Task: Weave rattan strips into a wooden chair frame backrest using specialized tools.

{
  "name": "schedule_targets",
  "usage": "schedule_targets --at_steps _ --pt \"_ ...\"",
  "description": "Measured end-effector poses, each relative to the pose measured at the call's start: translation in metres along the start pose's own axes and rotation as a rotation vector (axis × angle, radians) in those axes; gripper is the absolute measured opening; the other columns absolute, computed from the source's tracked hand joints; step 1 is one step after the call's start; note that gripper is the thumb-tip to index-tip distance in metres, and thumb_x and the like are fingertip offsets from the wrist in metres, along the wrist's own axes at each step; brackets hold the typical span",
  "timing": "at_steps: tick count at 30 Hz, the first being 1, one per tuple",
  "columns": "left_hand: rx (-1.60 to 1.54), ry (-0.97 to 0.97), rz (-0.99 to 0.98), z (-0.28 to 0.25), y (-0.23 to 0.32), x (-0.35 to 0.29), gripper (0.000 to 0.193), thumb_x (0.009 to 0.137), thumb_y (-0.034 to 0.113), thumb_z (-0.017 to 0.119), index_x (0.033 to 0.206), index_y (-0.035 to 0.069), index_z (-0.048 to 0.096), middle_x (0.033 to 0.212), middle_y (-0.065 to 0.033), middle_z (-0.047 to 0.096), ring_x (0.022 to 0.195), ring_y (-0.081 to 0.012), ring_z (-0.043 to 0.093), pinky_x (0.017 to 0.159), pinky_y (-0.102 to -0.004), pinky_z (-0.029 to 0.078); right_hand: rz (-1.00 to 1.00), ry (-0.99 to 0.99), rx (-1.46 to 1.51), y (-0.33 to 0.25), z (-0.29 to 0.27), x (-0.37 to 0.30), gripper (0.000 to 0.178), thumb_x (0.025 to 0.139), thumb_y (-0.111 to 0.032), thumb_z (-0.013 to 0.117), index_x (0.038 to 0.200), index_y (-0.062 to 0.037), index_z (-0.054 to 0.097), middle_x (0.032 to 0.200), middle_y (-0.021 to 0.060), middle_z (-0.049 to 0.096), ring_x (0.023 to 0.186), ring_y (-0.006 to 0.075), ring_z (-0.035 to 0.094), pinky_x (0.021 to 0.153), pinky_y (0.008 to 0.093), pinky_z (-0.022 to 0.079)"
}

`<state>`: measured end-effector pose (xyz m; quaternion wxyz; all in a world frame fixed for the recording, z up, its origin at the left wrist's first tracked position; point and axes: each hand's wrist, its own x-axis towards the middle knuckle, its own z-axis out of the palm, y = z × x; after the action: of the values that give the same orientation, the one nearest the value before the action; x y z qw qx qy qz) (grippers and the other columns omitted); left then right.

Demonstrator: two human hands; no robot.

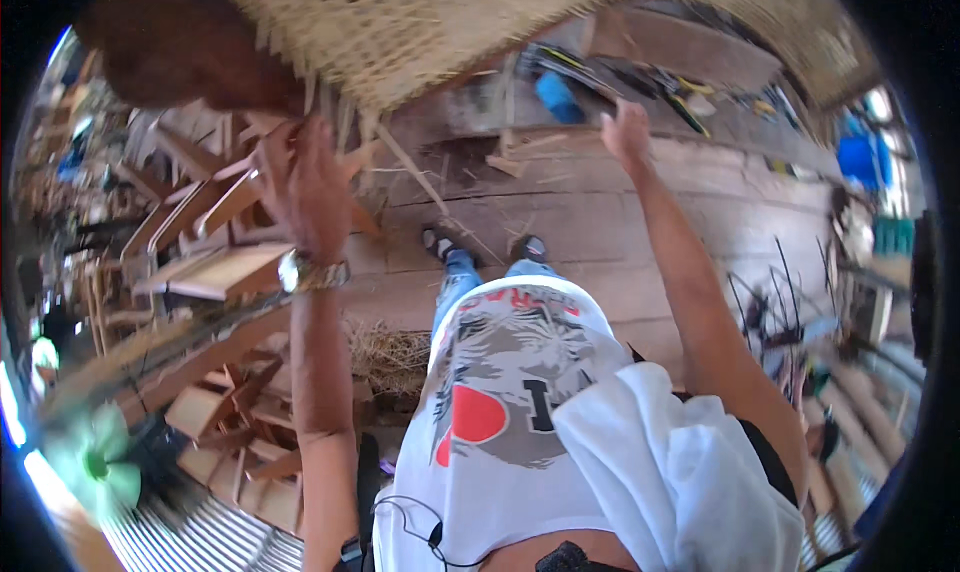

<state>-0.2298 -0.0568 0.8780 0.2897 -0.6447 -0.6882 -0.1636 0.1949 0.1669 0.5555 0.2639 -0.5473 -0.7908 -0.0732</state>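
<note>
A large woven bamboo piece (480,22) arches across the top of the view, with loose strips hanging from its frayed edge. My left hand (305,187), a watch on its wrist, is raised with its fingers among those loose strips (345,122). My right hand (625,132) is stretched out further away with its fingers curled, a little below the woven rim. I cannot make out whether it holds anything. Below are my white printed shirt (520,392) and my feet (440,242) on the planks.
A wooden plank floor (600,212) lies below. Stacked wooden chair frames (210,262) fill the left, and a green fan (95,462) sits at lower left. Straw (390,352) is near my legs. A blue roll (555,97) and tools are at the back, blue containers (860,157) at right.
</note>
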Motion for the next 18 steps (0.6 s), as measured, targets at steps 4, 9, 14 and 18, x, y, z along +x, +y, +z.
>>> schedule_targets --at_steps 4,9,14,18 --pt "-0.203 0.063 -0.18 0.006 -0.002 0.009 0.023 0.096 0.025 0.07 0.115 0.012 0.075 0.099 -0.0085 0.07 0.103 -0.0299 0.062 0.092 -0.0453 0.045 0.11 -0.093 0.19 -0.026 -0.013 -0.01 0.051 0.086 -0.019 0.079 0.13 -0.003 0.06 0.119 0.0193 0.061 0.115 0.0398 0.057 0.103 0.0499 0.045" --pt "-0.613 0.104 -0.519 0.001 0.023 0.012 0.012 0.098 0.011 0.069 0.107 0.004 0.07 0.092 -0.0132 0.071 0.081 -0.0256 0.068 0.071 -0.037 0.051 0.077 -0.066 0.317 -0.076 -0.04 -0.022 0.042 0.089 -0.018 0.076 0.125 -0.0017 0.061 0.116 0.0179 0.062 0.113 0.0382 0.059 0.1 0.048 0.048" --pt "-1.338 -0.168 -0.852 0.016 0.055 -0.002 0.016 0.103 0.017 0.069 0.111 0.003 0.071 0.089 -0.001 0.071 0.076 -0.0076 0.063 0.065 -0.0219 0.048 0.049 -0.145 0.621 -0.144 -0.074 0.005 0.031 0.094 -0.015 0.07 0.122 -0.0049 0.065 0.109 0.017 0.068 0.105 0.0368 0.065 0.092 0.0464 0.053" --pt "-1.672 -0.229 -1.214 0.053 0.065 -0.011 0.028 0.105 0.03 0.065 0.099 0.004 0.07 0.073 0.0001 0.065 0.062 -0.008 0.055 0.056 -0.0233 0.041 -0.02 -0.256 0.882 -0.218 -0.119 0.063 0.031 0.101 -0.024 0.067 0.123 -0.0026 0.067 0.112 0.0169 0.073 0.1 0.0283 0.072 0.087 0.0381 0.057"
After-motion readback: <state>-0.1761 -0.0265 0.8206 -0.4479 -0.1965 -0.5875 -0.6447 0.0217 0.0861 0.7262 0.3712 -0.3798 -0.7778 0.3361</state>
